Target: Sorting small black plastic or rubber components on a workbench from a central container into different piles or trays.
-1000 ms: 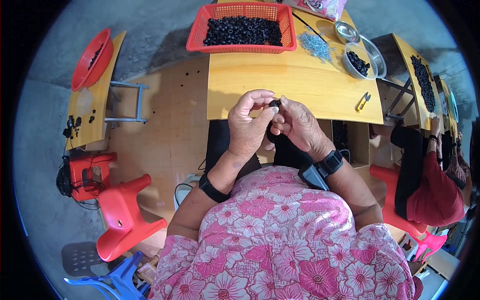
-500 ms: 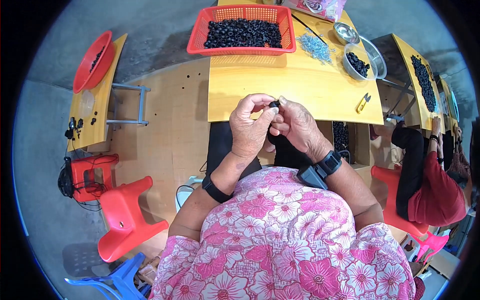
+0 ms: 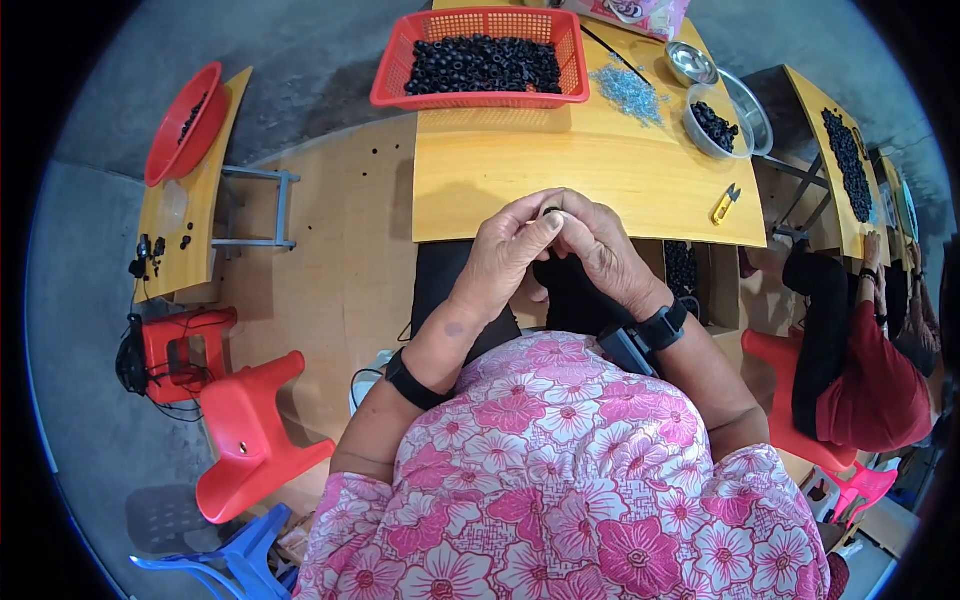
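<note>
My left hand [image 3: 507, 250] and right hand [image 3: 605, 250] pinch one small black part [image 3: 551, 211] between fingertips, over the worktop's [image 3: 590, 180] near edge; fingers cover most of it, can't make out its full shape. Pink packet [image 3: 645, 14] runs off the top edge. Clear tub [image 3: 705, 94] hides some of the larger metal bowl [image 3: 758, 112]. Pieces inside the red basket [image 3: 572, 60] overlap, too small to tell apart

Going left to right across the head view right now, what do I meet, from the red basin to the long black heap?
Red basin, left hand, small black piece, right hand, yellow-handled snips, long black heap.
</note>
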A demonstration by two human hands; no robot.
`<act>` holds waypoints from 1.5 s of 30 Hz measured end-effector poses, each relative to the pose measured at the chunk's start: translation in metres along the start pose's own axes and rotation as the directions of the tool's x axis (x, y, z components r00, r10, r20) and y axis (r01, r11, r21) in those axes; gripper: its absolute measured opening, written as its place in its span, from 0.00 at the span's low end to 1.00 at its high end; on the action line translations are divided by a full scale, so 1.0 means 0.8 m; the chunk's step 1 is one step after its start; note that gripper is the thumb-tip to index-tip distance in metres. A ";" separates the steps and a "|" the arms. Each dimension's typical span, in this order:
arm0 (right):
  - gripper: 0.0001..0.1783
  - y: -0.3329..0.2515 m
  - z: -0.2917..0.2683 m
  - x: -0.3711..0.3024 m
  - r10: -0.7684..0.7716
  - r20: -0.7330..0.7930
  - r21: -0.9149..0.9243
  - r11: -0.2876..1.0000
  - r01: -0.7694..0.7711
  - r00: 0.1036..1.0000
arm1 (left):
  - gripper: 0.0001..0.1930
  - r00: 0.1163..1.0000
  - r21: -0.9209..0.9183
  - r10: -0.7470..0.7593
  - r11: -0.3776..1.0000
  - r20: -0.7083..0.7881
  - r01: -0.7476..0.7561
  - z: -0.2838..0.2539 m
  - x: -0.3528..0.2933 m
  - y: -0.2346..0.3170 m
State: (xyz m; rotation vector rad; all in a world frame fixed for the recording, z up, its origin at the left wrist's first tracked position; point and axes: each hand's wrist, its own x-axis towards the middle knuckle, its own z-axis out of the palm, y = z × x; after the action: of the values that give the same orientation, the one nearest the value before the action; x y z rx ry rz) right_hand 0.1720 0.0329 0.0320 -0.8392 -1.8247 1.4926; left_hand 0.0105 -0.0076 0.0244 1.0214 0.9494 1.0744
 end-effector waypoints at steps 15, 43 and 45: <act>0.19 0.018 0.011 -0.004 0.026 -0.023 0.233 0.972 -0.019 0.999 | 0.19 0.975 0.187 0.158 0.974 -0.160 -0.127 0.012 0.006 -0.015; 0.19 -0.003 0.000 0.005 0.274 0.112 0.679 0.681 -0.275 0.955 | 0.12 0.930 0.115 0.300 0.953 -0.211 -0.281 0.009 0.005 0.001; 0.18 -0.002 -0.001 0.005 0.287 0.146 0.708 0.638 -0.303 0.947 | 0.12 0.913 0.251 0.349 0.922 -0.213 -0.294 0.006 0.005 0.003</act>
State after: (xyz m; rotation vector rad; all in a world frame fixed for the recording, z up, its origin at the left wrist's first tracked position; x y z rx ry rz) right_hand 0.1700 0.0364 0.0343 -0.7173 -0.9379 2.2157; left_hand 0.0157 -0.0039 0.0275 1.2708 1.1476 1.4287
